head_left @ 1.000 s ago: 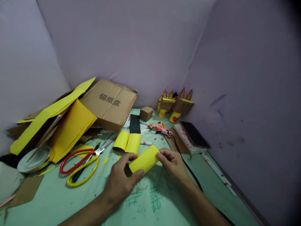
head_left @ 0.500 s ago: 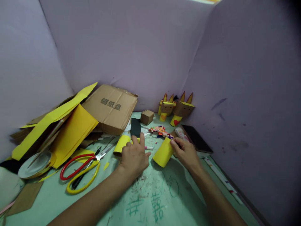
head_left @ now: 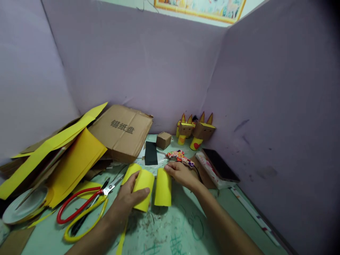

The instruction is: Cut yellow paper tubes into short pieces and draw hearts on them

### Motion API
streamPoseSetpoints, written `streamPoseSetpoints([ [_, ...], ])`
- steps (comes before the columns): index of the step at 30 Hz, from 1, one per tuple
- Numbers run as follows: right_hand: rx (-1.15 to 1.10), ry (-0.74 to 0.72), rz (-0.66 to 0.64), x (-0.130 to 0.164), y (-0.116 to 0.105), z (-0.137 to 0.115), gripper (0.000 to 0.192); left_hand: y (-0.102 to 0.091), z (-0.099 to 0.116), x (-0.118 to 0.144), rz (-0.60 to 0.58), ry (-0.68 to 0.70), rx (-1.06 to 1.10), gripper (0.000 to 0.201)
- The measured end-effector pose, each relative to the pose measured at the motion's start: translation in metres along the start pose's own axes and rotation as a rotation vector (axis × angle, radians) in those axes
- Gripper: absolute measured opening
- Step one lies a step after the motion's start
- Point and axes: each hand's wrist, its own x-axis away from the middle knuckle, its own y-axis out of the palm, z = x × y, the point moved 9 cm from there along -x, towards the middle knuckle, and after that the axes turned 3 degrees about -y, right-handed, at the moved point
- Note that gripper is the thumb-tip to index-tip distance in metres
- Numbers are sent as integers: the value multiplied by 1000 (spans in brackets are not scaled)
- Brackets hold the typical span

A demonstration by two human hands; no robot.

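My left hand [head_left: 130, 194] is wrapped round a yellow paper tube [head_left: 145, 187], its thumb lying across the front. Close beside it, my right hand [head_left: 180, 174] pinches the top edge of another yellow paper tube [head_left: 163, 187]. The two tubes stand nearly side by side, a narrow gap between them. Behind my left hand a third yellow tube [head_left: 130, 172] lies partly hidden. Scissors with one red and one yellow handle [head_left: 85, 205] lie open on the table to the left. A black rectangle of paper [head_left: 151, 153] is just beyond the tubes.
Yellow sheets [head_left: 77, 166] and a flattened cardboard box [head_left: 120, 132] are heaped at the left. A small brown box [head_left: 163, 140] and cardboard figures with pointed ears [head_left: 204, 131] stand at the back. A phone [head_left: 220, 164] rests on a packet at right, near a patterned glue gun [head_left: 180, 157].
My left hand, earlier reaching with spread fingers, now holds a yellow tube. My right hand has brought its tube leftward and more upright. The camera view has tilted up a little.
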Motion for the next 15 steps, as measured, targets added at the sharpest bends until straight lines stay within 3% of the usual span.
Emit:
streamPoseSetpoints([
  [3,-2,-15,94,-1,0,-8,13,10,-33,17,-115,-277,297,63],
  [6,20,-20,250,16,-15,-22,26,10,-42,29,-105,-275,403,66],
  [8,14,-18,294,36,-22,-32,26,15,-46,37,-151,-283,441,65],
  [12,-212,108,158,84,-9,-29,24,35,-47,54,-350,-304,500,61],
  [15,-537,235,49,111,12,-20,39,46,-48,59,-434,-284,490,80],
])
